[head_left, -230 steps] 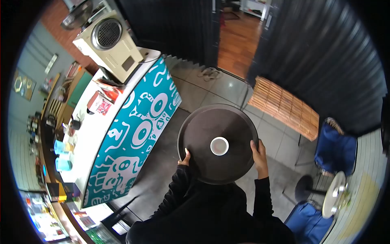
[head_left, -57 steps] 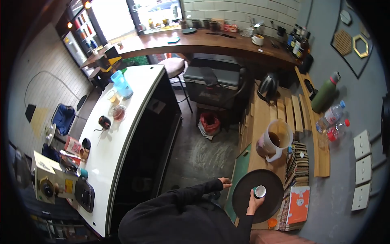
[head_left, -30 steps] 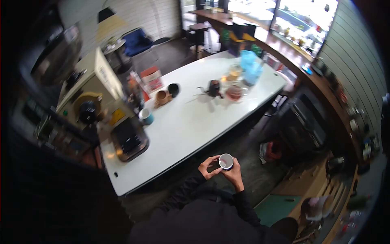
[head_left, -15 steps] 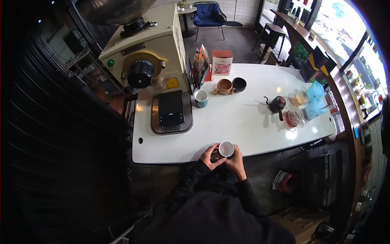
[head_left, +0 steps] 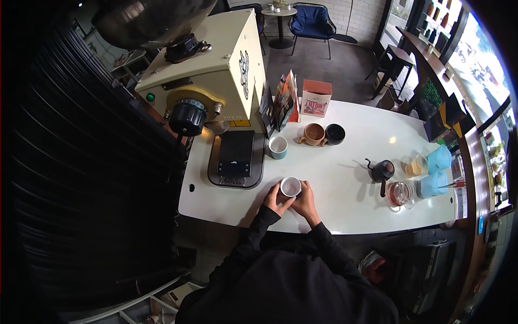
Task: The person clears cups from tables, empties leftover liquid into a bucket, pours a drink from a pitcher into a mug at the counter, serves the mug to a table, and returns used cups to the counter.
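Note:
A small cup with a white inside (head_left: pixel 291 187) is held upright between both hands above the near edge of the white counter (head_left: pixel 334 209). My left hand (head_left: pixel 277 200) is closed around its left side, and my right hand (head_left: pixel 305 200) wraps its right side. Beyond the cup, a teal cup (head_left: pixel 278 147) stands beside a black scale (head_left: pixel 236 154) on the machine's base. Farther back are a brown cup (head_left: pixel 313 134) and a black cup (head_left: pixel 335 134), side by side.
The cream machine (head_left: pixel 216 59) rises at the left. A red and white box (head_left: pixel 316 98) and colourful bags (head_left: pixel 286 100) stand behind the cups. Toward the right are a black kettle (head_left: pixel 382 170), a glass server (head_left: pixel 400 194) and blue containers (head_left: pixel 433 184). A blue chair (head_left: pixel 312 22) stands beyond.
The round tray held earlier is out of view. After the turn to the white counter, both hands are around the cup, which has moved from the counter's edge to over its surface.

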Motion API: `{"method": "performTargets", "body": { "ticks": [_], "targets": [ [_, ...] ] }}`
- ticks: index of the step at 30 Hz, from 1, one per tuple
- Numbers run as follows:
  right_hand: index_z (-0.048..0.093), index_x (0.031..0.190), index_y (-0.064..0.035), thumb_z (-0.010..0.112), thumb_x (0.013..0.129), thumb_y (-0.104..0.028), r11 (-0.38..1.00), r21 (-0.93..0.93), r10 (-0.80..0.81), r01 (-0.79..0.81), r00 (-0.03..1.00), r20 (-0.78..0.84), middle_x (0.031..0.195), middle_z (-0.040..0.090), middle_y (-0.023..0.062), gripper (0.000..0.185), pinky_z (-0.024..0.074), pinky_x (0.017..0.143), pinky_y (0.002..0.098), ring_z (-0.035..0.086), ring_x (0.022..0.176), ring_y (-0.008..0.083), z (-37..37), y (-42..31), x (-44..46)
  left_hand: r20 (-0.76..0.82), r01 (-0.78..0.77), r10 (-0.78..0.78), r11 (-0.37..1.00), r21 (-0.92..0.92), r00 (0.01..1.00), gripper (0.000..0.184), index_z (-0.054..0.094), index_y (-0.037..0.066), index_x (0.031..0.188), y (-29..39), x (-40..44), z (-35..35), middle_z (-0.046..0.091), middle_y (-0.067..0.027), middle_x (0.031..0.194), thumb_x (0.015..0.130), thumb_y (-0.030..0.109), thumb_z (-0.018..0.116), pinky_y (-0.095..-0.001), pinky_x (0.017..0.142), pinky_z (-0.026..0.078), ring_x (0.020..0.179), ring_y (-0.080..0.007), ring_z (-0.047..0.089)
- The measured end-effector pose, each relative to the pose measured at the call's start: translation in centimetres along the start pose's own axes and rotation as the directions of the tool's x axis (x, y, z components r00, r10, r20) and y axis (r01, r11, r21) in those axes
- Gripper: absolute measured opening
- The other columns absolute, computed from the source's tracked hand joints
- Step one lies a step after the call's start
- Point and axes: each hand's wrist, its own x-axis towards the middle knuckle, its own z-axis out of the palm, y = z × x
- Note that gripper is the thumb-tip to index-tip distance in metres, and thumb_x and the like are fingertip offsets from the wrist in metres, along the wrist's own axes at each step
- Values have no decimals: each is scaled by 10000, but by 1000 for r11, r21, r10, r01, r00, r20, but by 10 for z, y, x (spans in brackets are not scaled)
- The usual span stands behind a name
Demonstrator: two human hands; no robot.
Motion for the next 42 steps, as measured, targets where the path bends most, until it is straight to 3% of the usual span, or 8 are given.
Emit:
{"method": "performTargets", "body": {
  "ticks": [9,12,21,25,28,37,39,42],
  "targets": [
    [655,1031,-10,874,570,-290,995,43,-89,89,996,-4,1012,612,201,582,505,805,431,607,956,379,19,-8,54,-212,-71,69,997,-4,975,758,338,41,1427,-8,38,-6,515,-211,1287,809,222,737,-412,966,427,1156,-356,525],
    [653,1035,-9,872,575,-269,993,71,-97,98,995,-21,1005,611,205,572,504,796,439,599,959,380,31,-6,64,-256,-54,107,976,209,961,746,350,33,1418,-9,47,-10,521,-217,1282,811,229,736,-419,960,431,1144,-371,528],
    [586,1140,-3,790,638,-134,988,81,-136,132,990,36,1052,562,244,557,508,807,449,549,1008,420,42,12,75,-262,12,68,957,291,963,635,360,29,1404,-4,59,-15,507,-244,1297,881,238,654,-417,991,405,1205,-391,501],
    [583,1166,17,801,673,-177,990,-3,-140,140,990,1,1002,585,188,573,541,695,356,638,781,292,12,19,64,-285,25,56,962,273,957,615,380,17,1384,-5,63,-18,527,-249,1266,880,231,660,-426,976,415,1180,-396,518],
    [623,1130,1,773,745,-184,999,42,19,-27,981,193,967,601,136,453,538,648,313,640,656,193,-30,23,56,-306,4,105,942,337,946,644,408,16,1362,-13,65,-17,568,-219,1191,837,237,709,-428,911,446,1090,-397,559],
    [640,981,30,683,827,-97,988,89,133,-125,986,-99,738,634,50,204,475,541,253,601,586,92,-123,55,17,-233,40,30,957,289,972,699,383,24,1383,10,65,-24,518,-223,1241,821,253,730,-440,956,421,1159,-391,511],
    [638,971,35,681,829,-95,987,85,148,-136,977,-150,733,630,48,198,470,539,248,594,580,86,-135,58,14,-273,-59,185,909,412,944,744,364,28,1396,27,67,-25,478,-222,1293,807,272,748,-447,977,411,1207,-383,471],
    [660,972,7,692,792,-123,981,72,189,-178,960,-204,774,673,112,225,512,610,328,667,651,222,-152,54,17,-317,-104,150,982,157,937,688,400,19,1365,45,80,-16,485,-190,1294,808,221,749,-447,991,422,1207,-325,488]
  ]
}}
